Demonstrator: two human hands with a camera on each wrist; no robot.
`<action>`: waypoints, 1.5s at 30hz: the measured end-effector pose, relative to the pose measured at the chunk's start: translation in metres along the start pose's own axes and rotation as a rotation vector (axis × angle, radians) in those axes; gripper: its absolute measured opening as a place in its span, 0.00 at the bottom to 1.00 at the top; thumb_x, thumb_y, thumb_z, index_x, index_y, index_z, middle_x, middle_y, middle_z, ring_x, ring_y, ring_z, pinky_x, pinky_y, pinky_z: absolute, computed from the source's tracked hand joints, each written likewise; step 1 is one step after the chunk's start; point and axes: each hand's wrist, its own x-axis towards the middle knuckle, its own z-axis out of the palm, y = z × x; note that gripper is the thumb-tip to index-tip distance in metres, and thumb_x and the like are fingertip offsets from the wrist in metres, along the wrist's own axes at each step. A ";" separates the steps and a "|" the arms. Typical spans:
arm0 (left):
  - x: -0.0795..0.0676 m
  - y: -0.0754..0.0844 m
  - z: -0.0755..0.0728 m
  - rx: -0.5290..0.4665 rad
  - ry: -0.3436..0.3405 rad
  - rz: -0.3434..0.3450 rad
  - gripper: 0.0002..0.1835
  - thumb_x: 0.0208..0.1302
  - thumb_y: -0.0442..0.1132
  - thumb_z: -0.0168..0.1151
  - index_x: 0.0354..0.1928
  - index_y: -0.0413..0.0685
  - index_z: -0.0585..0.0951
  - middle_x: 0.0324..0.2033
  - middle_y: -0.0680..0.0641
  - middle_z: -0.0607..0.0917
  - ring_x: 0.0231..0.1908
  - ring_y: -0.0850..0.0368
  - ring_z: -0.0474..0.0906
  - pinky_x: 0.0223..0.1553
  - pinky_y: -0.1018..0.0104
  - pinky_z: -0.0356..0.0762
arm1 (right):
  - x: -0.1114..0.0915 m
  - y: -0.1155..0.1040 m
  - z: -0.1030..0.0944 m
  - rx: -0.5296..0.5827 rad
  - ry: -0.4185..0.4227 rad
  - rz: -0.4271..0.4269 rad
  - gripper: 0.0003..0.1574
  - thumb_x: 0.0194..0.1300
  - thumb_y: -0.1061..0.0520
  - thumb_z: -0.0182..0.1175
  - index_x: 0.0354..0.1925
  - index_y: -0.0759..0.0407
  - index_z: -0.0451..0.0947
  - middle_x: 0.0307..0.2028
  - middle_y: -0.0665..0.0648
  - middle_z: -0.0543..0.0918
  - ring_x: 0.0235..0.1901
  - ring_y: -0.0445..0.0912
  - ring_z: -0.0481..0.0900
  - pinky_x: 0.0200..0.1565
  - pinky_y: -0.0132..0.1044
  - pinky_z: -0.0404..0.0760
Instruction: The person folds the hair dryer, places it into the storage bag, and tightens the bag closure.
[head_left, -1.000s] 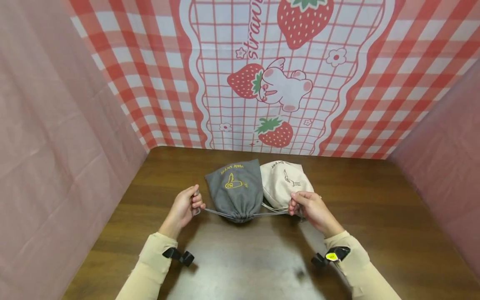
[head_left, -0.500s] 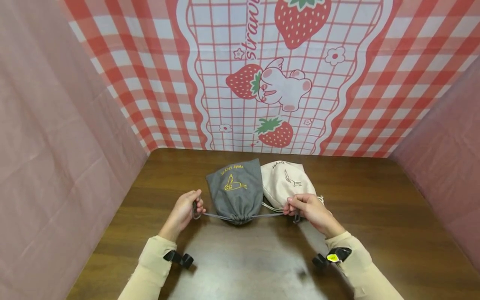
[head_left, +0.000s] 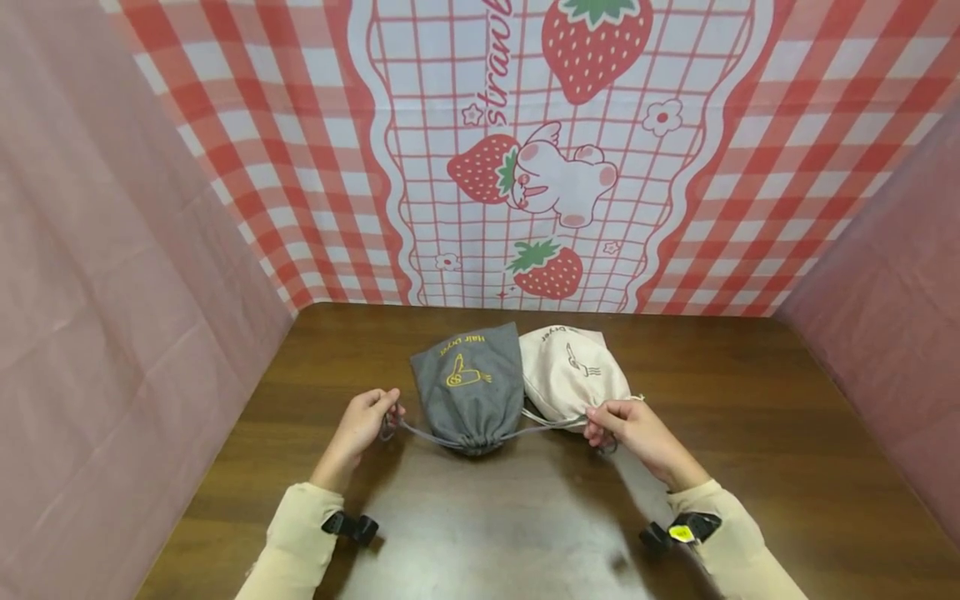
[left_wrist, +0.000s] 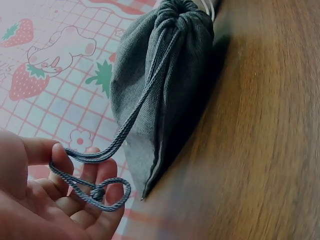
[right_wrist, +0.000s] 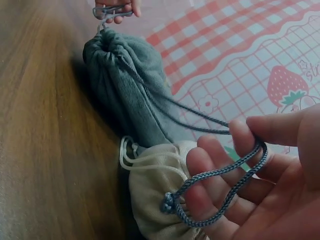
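A grey drawstring bag (head_left: 480,417) with a yellow hair dryer print lies on the table, its mouth gathered closed towards me. My left hand (head_left: 363,425) pinches its grey cord (left_wrist: 122,131) between thumb and forefinger, left of the bag. On the other side my right hand (head_left: 633,433) pinches the opposite cord end, whose knotted loop (right_wrist: 220,171) hangs over the fingers. Both cords sag a little between bag and hands. Beside the grey bag lies a cream drawstring bag (head_left: 562,387) with a dark dryer print; my right hand is in front of its lower edge.
Everything rests on a brown wooden table (head_left: 480,533). A red-and-white strawberry cloth (head_left: 420,167) hangs at the back, and pink cloth walls (head_left: 135,292) stand at both sides. White cords (right_wrist: 125,155) of the cream bag trail near its mouth.
The grey cords, earlier pulled straight and taut, now droop slightly. My right hand has shifted a little to the right, and both hands keep their pinch. The bags stay in place.
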 end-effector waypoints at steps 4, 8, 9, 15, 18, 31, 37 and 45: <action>-0.001 0.000 -0.003 0.100 0.023 0.047 0.18 0.64 0.42 0.52 0.21 0.35 0.73 0.19 0.51 0.79 0.22 0.60 0.75 0.28 0.68 0.71 | -0.002 0.000 0.001 -0.045 0.012 0.029 0.23 0.64 0.53 0.52 0.31 0.77 0.74 0.22 0.50 0.80 0.23 0.38 0.77 0.29 0.32 0.77; -0.005 -0.001 -0.009 0.164 0.021 0.036 0.17 0.64 0.42 0.52 0.25 0.33 0.75 0.19 0.50 0.78 0.23 0.61 0.76 0.28 0.70 0.70 | -0.006 0.004 0.003 -0.078 0.005 0.059 0.22 0.64 0.54 0.52 0.31 0.76 0.74 0.22 0.51 0.79 0.23 0.38 0.76 0.28 0.32 0.77; -0.006 -0.002 -0.010 0.170 0.016 0.034 0.17 0.64 0.42 0.52 0.26 0.33 0.75 0.19 0.49 0.78 0.23 0.61 0.76 0.28 0.70 0.71 | -0.007 0.006 0.003 -0.086 0.004 0.064 0.22 0.64 0.54 0.52 0.31 0.76 0.74 0.22 0.51 0.79 0.23 0.38 0.76 0.28 0.32 0.77; -0.005 -0.006 -0.015 0.176 -0.024 0.049 0.14 0.64 0.40 0.51 0.32 0.33 0.77 0.25 0.45 0.81 0.26 0.59 0.77 0.34 0.67 0.74 | -0.010 0.011 0.003 -0.148 0.018 0.091 0.23 0.63 0.50 0.53 0.31 0.73 0.77 0.23 0.52 0.81 0.23 0.38 0.75 0.27 0.33 0.75; -0.005 -0.008 -0.016 0.177 -0.030 0.026 0.14 0.64 0.40 0.51 0.37 0.33 0.77 0.28 0.43 0.82 0.28 0.59 0.77 0.34 0.67 0.73 | -0.013 0.012 0.003 -0.181 0.020 0.095 0.24 0.63 0.49 0.53 0.34 0.72 0.78 0.26 0.56 0.83 0.24 0.38 0.75 0.27 0.33 0.74; -0.004 -0.006 -0.015 0.190 -0.018 0.032 0.17 0.65 0.41 0.51 0.45 0.33 0.77 0.38 0.35 0.81 0.31 0.61 0.76 0.38 0.70 0.72 | -0.018 0.009 -0.004 -0.313 -0.026 0.052 0.23 0.63 0.48 0.52 0.38 0.67 0.79 0.29 0.58 0.83 0.27 0.41 0.75 0.30 0.34 0.75; -0.002 -0.007 -0.014 0.271 0.037 0.068 0.15 0.64 0.42 0.51 0.44 0.38 0.78 0.40 0.37 0.81 0.38 0.54 0.77 0.39 0.71 0.69 | -0.019 0.012 -0.004 -0.302 -0.081 0.016 0.22 0.63 0.49 0.52 0.38 0.68 0.78 0.29 0.60 0.82 0.27 0.42 0.76 0.30 0.33 0.76; -0.002 0.003 -0.011 0.270 0.084 0.125 0.14 0.64 0.42 0.51 0.43 0.39 0.78 0.42 0.36 0.82 0.39 0.51 0.78 0.39 0.71 0.71 | -0.021 0.004 -0.016 -0.290 -0.137 0.025 0.22 0.65 0.51 0.51 0.41 0.71 0.76 0.32 0.65 0.81 0.28 0.42 0.78 0.33 0.37 0.77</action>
